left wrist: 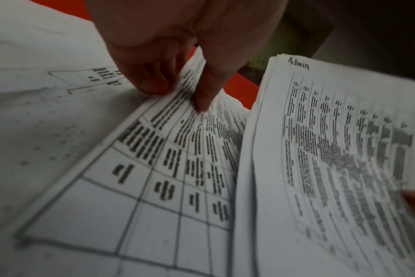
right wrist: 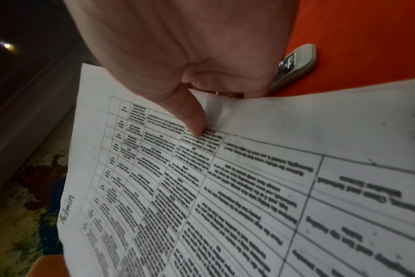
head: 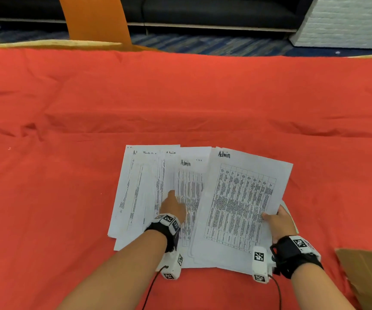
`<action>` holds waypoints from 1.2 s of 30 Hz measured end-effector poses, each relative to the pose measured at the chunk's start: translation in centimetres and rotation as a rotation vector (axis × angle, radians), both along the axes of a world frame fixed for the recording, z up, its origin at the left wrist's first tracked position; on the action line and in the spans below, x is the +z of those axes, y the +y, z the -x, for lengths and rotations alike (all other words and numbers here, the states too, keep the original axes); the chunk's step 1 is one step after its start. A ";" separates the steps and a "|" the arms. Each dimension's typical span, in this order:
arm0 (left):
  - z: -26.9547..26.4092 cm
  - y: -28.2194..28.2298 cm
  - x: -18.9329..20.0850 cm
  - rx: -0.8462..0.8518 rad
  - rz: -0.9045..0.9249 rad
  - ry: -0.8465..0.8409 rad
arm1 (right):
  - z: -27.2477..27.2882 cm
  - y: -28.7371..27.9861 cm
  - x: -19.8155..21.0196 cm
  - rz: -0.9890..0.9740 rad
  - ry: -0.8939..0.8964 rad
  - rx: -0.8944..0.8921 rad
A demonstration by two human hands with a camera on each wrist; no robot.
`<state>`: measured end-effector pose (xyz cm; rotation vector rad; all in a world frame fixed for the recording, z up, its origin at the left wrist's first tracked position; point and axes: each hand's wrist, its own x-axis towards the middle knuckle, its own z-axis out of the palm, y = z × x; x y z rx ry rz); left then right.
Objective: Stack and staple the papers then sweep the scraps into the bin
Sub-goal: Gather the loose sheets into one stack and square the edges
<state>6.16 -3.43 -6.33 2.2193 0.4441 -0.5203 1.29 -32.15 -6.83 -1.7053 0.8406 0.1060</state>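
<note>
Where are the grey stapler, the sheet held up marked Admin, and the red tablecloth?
grey stapler (right wrist: 296,65): right wrist view, on its top arm.
white printed sheet marked Admin (head: 243,198): head view, middle of its table.
red tablecloth (head: 180,97): head view, bare part beyond the papers.

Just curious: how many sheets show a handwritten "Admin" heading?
2 read clearly: the sheet pinched by the right hand, and the middle sheet beside it. More may be hidden.

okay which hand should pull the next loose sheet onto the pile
Left. The left hand already presses the spread sheets, while the right hand is busy gripping the gathered pile.
</note>
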 end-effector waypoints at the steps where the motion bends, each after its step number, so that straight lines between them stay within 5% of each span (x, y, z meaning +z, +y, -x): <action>1: 0.1 0.0 0.2 0.003 0.039 -0.039 | -0.2 -0.1 -0.3 -0.025 0.004 0.005; 13: 1.2 -0.6 2.4 0.103 0.406 -0.172 | -1.9 1.8 -0.3 -0.220 -0.018 -0.003; 16: 1.3 -0.6 2.8 0.062 0.424 -0.174 | -1.8 2.2 0.8 -0.120 -0.066 0.037; 21: 0.7 0.2 1.5 0.049 0.079 -0.218 | -1.4 2.1 2.4 0.043 -0.120 0.068; 25: 0.1 1.1 -0.4 0.029 -0.240 -0.070 | -1.2 1.4 1.3 0.069 -0.108 0.054; 36: -2.0 1.7 -1.2 0.034 -0.246 0.116 | -1.1 2.1 1.2 0.007 -0.141 0.032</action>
